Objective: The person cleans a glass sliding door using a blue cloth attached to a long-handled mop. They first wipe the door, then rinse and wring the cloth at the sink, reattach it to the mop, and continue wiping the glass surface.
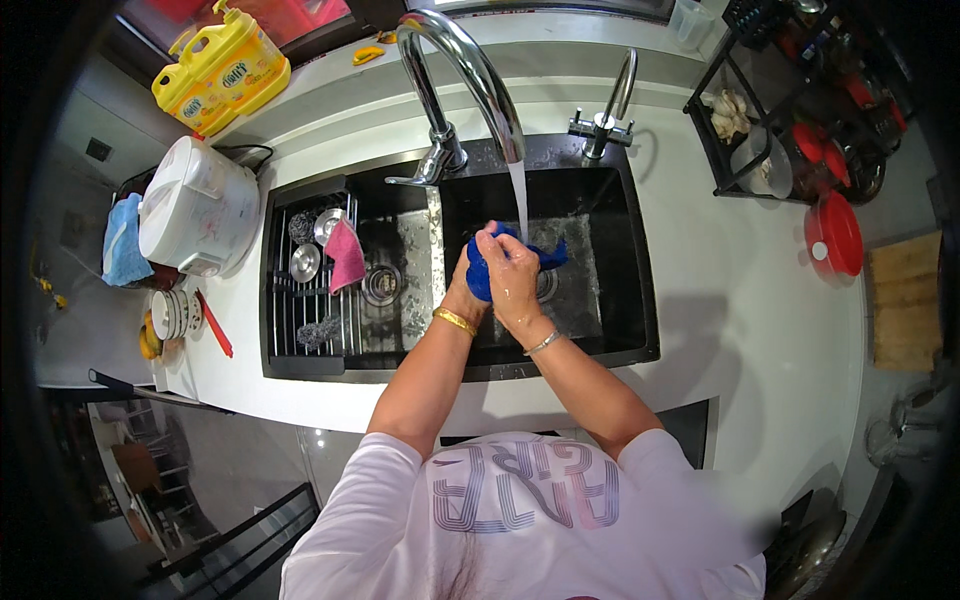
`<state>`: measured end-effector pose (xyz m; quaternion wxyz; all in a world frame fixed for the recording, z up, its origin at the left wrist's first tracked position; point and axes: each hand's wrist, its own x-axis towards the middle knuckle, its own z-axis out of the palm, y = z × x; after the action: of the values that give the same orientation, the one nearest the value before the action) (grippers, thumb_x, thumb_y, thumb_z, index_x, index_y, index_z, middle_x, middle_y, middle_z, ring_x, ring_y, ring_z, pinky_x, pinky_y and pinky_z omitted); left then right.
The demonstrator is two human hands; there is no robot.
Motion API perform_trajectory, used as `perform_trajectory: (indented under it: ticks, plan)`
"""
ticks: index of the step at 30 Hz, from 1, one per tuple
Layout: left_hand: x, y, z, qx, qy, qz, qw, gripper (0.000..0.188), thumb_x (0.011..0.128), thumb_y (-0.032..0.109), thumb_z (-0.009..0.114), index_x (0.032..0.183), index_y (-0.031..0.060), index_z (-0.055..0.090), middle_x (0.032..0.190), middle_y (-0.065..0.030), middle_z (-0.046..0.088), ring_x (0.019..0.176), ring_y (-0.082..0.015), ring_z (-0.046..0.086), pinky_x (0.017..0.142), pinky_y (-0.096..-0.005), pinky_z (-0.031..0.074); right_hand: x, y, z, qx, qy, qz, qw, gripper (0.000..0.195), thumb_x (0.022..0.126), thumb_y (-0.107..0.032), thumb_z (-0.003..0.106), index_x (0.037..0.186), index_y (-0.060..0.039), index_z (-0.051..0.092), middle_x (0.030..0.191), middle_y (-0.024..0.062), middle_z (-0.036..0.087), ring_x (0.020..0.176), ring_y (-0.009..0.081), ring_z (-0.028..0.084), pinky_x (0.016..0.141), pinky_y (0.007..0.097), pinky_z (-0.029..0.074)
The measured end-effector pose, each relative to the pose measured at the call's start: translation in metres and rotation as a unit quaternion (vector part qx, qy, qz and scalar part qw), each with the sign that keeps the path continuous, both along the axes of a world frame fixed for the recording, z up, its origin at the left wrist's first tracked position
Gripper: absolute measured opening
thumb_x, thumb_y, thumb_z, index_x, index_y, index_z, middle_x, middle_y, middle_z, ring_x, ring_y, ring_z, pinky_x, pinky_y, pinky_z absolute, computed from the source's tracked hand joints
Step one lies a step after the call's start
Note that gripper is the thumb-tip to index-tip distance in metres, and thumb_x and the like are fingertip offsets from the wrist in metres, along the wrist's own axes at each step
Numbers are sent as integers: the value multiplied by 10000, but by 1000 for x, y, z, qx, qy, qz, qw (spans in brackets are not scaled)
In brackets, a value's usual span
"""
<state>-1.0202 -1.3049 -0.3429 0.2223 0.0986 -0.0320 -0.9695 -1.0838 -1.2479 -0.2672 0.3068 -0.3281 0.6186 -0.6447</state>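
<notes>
Both my hands are together over the right basin of a black double sink (646, 300), squeezing a wet blue cloth (480, 279) between them. My left hand (466, 279), with a gold bangle at its wrist, grips the cloth from the left. My right hand (512, 274), wearing a silver bangle, closes over it from the right, its fingers wet. One end of the cloth (553, 256) sticks out to the right. Water (519, 199) runs from the tall chrome faucet (465, 45) right beside the hands. The drain below is partly hidden by my right hand.
A rack (285, 330) over the left basin holds a pink cloth (346, 256), steel scourers (302, 226) and metal strainers (305, 263). A white rice cooker (196, 210) and stacked bowls (171, 315) stand left. A small faucet (602, 135) is behind; a black shelf (720, 161) and red colander (836, 234) are right.
</notes>
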Motion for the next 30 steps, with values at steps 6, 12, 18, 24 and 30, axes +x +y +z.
perform_trajectory:
  ticks: [6,12,18,24,30]
  plan:
    - [-23,25,34,-107,-309,125,937,230,910,268,441,978,79,553,895,-57,610,795,-191,599,709,-314,492,-41,-32,-11,-69,248,-17,966,297,858,-200,521,652,14,516,655,213,540,622,392,537,527,424,400]
    - [-7,26,46,-153,-323,108,928,222,902,260,466,983,71,547,960,-77,606,876,-204,598,783,-356,495,-97,-37,-33,155,221,16,963,360,841,-327,555,692,-3,603,662,198,564,592,285,564,574,362,437]
    - [-2,-6,47,-67,-204,232,949,343,845,386,571,1016,89,570,972,-83,606,942,-229,567,895,-386,424,-65,14,-30,29,-96,161,982,265,788,-197,662,994,-33,632,940,33,619,814,94,542,728,239,442]
    - [-2,9,41,-24,-150,8,988,484,802,507,549,896,35,601,843,-119,614,744,-233,606,700,-361,504,-17,27,18,-38,159,149,975,101,756,-107,661,769,-10,638,734,106,611,688,220,590,660,294,458]
    - [-12,26,14,21,-36,102,994,386,935,349,319,1090,88,557,1020,-128,614,907,-239,607,860,-371,477,-33,-8,7,-129,301,56,943,117,814,-165,584,807,-63,642,755,127,616,708,310,600,623,365,478]
